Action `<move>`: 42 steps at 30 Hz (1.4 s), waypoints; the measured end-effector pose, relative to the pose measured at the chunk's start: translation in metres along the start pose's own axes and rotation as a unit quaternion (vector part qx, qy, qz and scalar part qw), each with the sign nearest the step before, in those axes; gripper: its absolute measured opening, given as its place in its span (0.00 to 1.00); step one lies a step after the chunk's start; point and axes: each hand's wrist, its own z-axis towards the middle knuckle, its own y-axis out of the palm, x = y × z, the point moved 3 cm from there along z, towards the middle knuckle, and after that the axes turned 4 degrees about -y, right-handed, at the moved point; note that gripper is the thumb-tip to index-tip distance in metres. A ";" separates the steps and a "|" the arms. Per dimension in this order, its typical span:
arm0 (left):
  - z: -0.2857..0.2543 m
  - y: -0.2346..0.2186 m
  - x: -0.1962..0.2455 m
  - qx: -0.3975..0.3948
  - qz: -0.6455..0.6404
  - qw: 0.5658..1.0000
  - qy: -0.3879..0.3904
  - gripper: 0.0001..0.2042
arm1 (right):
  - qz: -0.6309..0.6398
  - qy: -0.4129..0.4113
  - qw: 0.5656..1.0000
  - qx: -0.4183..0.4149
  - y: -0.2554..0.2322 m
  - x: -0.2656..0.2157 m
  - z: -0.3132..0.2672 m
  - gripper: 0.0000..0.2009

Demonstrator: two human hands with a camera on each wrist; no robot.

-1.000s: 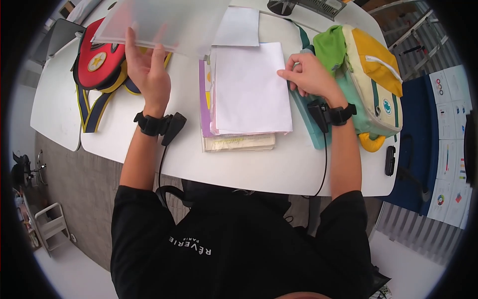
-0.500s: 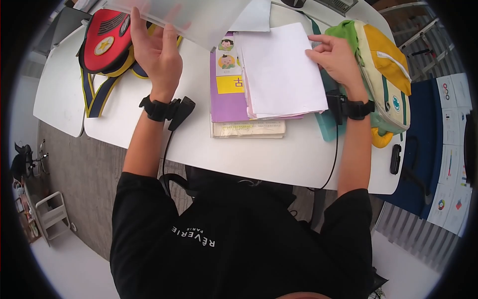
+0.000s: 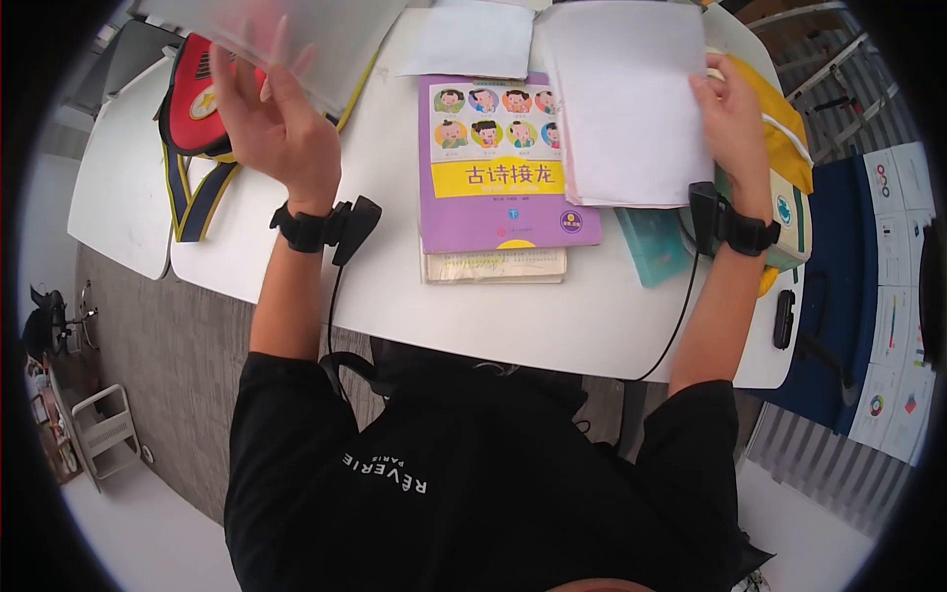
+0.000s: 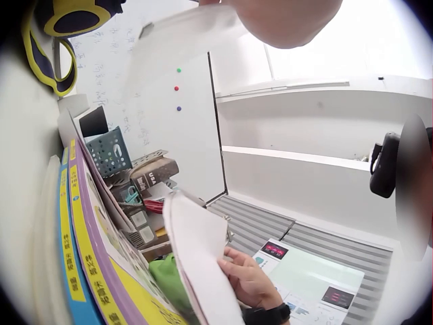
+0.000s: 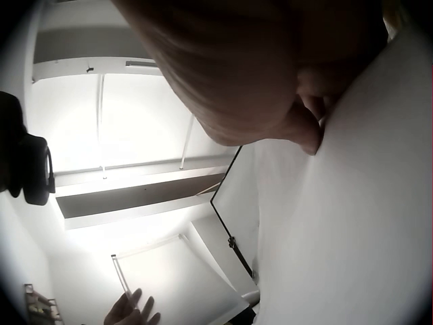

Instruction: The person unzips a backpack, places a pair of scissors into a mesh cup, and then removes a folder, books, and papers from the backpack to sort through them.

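In the head view the left hand (image 3: 286,133) holds a translucent plastic folder (image 3: 316,44) by its lower edge, raised at the upper left. The right hand (image 3: 735,133) pinches the right edge of a stack of white paper (image 3: 636,109), thumb on top; the left wrist view shows the paper (image 4: 199,244) lifted and tilted. Left of the paper lies a purple book (image 3: 508,222) with cartoon faces, on top of other books (image 3: 493,266). A blue-and-yellow spine (image 4: 71,250) shows under it in the left wrist view.
A red bag (image 3: 192,118) with dark straps lies on the left. At the right are a green and yellow backpack (image 3: 789,197), a teal case (image 3: 651,252) and a small black object (image 3: 784,318). Another white sheet (image 3: 473,39) lies behind the purple book.
The right hand has moved right with the white paper, uncovering the purple book's cover. The left hand still holds the folder, which has shifted slightly left since half a second ago.
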 end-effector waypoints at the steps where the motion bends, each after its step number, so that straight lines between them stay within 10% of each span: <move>1: -0.001 0.000 0.000 0.003 0.040 0.999 0.036 0.24 | 0.001 0.000 1.000 0.002 -0.002 -0.001 0.003 0.15; 5: -0.014 0.011 0.008 -0.121 0.201 0.954 0.188 0.15 | 0.052 -0.014 0.989 0.136 -0.008 -0.002 0.005 0.16; 7: -0.025 0.019 0.012 -0.275 0.227 0.923 0.147 0.15 | 0.061 -0.008 0.988 0.143 0.001 0.001 0.003 0.15; 17: -0.045 0.032 0.010 -0.427 0.291 0.856 0.030 0.05 | -0.032 0.007 0.999 -0.019 0.076 0.019 -0.008 0.18; 28: -0.049 0.033 -0.009 -0.447 0.251 0.856 -0.064 0.06 | -0.137 -0.125 0.982 -0.038 0.084 -0.014 -0.025 0.18; 33: -0.049 0.037 -0.007 -0.456 0.261 0.848 -0.066 0.07 | -0.153 -0.100 0.966 -0.182 0.096 -0.073 -0.052 0.29; 42: -0.046 0.037 -0.003 -0.454 0.299 0.836 -0.074 0.12 | -0.225 -0.168 0.954 -0.103 0.108 -0.065 -0.065 0.20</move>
